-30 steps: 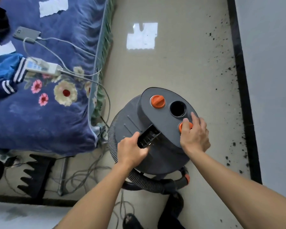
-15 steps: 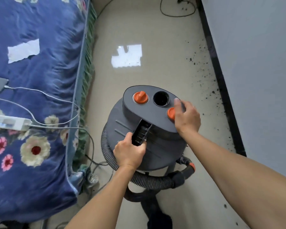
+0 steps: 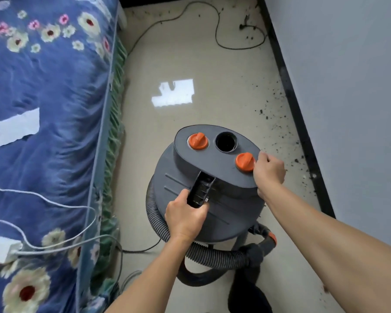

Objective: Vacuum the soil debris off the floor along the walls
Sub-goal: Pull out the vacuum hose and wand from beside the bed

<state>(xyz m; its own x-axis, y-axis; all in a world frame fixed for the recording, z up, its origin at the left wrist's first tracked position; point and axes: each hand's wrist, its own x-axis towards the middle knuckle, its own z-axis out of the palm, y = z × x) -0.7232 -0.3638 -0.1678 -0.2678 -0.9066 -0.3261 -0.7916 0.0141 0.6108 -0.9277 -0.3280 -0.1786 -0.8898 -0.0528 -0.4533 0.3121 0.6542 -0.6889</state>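
I am looking down over both forearms at the grey vacuum canister (image 3: 203, 199), which is standing on the pale floor (image 3: 190, 53) between the bed (image 3: 43, 109) on my left and the wall (image 3: 348, 86) on my right. Nearest me, the ribbed hose (image 3: 212, 256) is curling around the canister's base. My left hand (image 3: 185, 219) is clenched around the near end of the black carry handle (image 3: 200, 192), whose long axis is running away from me toward the canister's top. My right hand (image 3: 269, 169) is resting on the right edge of the top housing, fingers loosely curled and touching the side of the nearer orange knob (image 3: 245, 162); I cannot tell whether it is actually pinching it. A second orange knob (image 3: 198, 141) and an open round port (image 3: 226, 141) are sitting further along the top.

The soil debris (image 3: 278, 114) is lying to the right of the canister and beyond it, scattered in a band along the dark skirting (image 3: 303, 136), stretching away toward the far corner where a thin black cable (image 3: 219, 39) is looping. My right hand is the nearer one to that band. I am judging the vacuuming has not begun, since soil is lying all along the wall and neither hand is holding the hose.
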